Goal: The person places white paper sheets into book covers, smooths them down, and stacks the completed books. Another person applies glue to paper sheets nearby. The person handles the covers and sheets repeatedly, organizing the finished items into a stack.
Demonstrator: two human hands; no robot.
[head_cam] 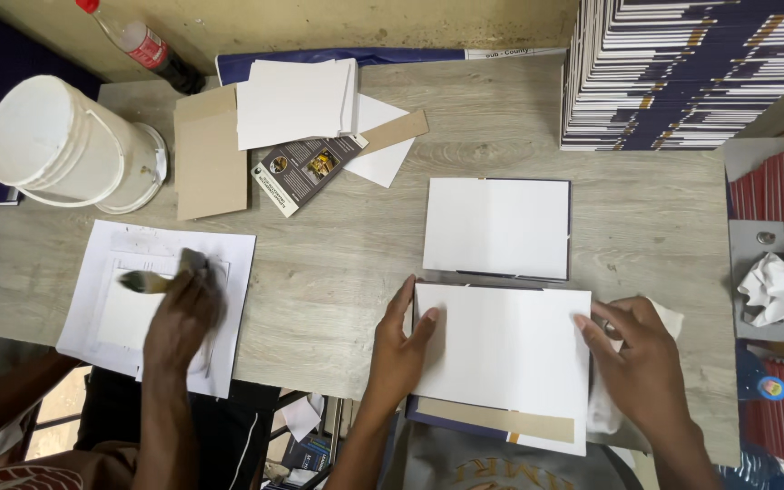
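Pressing flat on either side of a white sheet point(510, 349), the person's two hands hold it down at the near edge of the wooden table point(356, 263): the left hand point(399, 349) lies palm down with fingers spread on the sheet's left edge, and the right hand point(639, 363) rests open on its right edge, fingertips on the paper, gripping nothing. One sheet lies under them, covering a book cover whose tan strip point(496, 419) and dark border show at the near side. Just beyond it sits a second white-faced cover point(497, 227), apart by a narrow gap. To the left, a co-worker's hand point(179, 318) holds a brush point(145, 282) over one white paper point(115, 308). Farther back lie a brown cardboard piece point(209, 159), a loose pile of white sheets point(297, 100), one printed leaflet point(306, 171), a white bucket point(56, 143) and a bottle point(142, 44). One tall stack of books point(682, 73) stands at the far right, with crumpled white paper point(773, 286) near it.
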